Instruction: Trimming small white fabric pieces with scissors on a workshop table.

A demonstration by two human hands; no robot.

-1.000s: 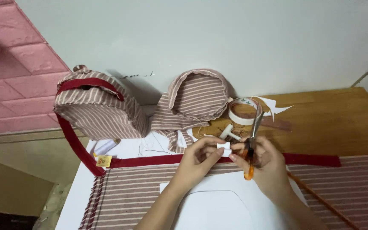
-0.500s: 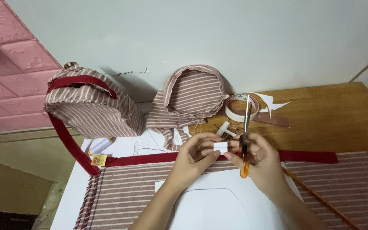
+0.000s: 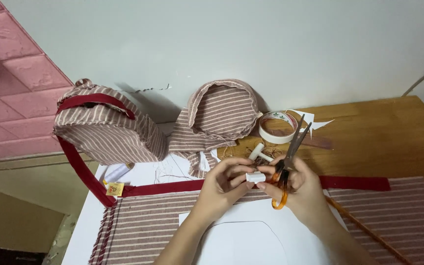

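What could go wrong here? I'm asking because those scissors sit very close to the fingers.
The orange-handled scissors, open in the right hand, point up beside the left hand pinching a small white piece; a slip might nick the fingertips. The small piece could also drop onto the striped brown-and-white fabric among the scraps and be hard to find.

Soft, even light fills the view, bright enough for clear colour with no harsh glare. The striped bag [image 3: 106,130] throws a grey shadow onto the wall [image 3: 222,44] toward two o'clock, so the light comes from about eight o'clock. The hands [image 3: 226,184] are reasonably sharp, with slight softness at the fingertips. At seven o'clock the corner falls dim. Lines bow mildly near the edges, a wide-lens trait.
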